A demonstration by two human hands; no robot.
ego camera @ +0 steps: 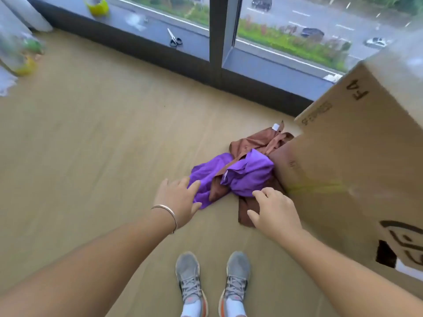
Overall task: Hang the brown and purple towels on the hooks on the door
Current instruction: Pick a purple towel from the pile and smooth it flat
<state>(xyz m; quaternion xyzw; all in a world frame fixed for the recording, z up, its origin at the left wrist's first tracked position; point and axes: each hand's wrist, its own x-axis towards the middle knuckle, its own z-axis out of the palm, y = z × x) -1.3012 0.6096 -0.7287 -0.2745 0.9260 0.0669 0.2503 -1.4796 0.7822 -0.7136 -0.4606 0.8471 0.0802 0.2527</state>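
Head view shows both hands, left hand (177, 199) and right hand (273, 210), spread open and holding nothing, flanking the near edge of the tangled purple towel (248, 177) and brown towel (254, 141) just beyond on the floor (91, 145).

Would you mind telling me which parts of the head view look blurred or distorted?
Head view: left-edge clutter and yellow container are motion-smeared; cardboard box bulges from wide-angle distortion; towels and both hands stay fairly sharp under soft daylight.

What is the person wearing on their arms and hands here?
Both forearms are bare, with no sleeves in view and no gloves. The left hand has a thin metallic bangle round its wrist. The right hand wears nothing that shows: no ring, watch or band.
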